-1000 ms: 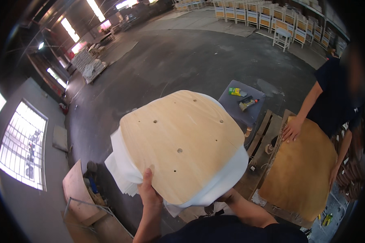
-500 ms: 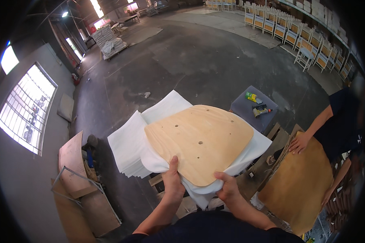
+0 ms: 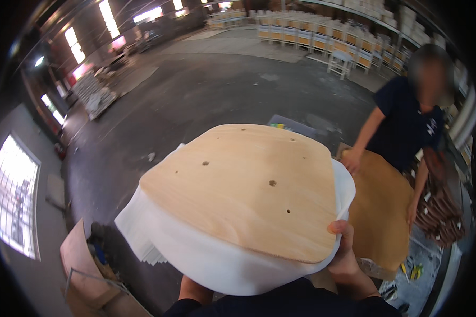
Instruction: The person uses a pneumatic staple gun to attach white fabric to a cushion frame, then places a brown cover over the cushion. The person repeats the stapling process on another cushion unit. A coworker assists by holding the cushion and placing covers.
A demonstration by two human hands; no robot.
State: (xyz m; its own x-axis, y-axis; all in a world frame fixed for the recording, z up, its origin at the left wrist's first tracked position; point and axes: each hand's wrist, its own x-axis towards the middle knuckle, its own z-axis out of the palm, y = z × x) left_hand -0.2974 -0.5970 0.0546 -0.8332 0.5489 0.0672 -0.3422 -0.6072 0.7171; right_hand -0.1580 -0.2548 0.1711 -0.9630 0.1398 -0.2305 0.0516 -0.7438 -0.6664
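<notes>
Now the plywood seat panel point(image 3: 243, 190) w/ its white foam sheet point(image 3: 217, 259) underneath is lifted closer to the camera than half a sec ago, so it looks carried, not set down. Right hand point(image 3: 344, 253) grips the near right edge, thumb on top. Left hand point(image 3: 195, 289) mostly hidden under foam; grip can't be told. Co-worker point(image 3: 407, 132) presses another brown panel point(image 3: 381, 211) at right.

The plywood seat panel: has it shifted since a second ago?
Yes. The plywood seat panel has swung right and nearer the brown board where the co-worker stands; before, a gap separated them. The camera also moved.
</notes>
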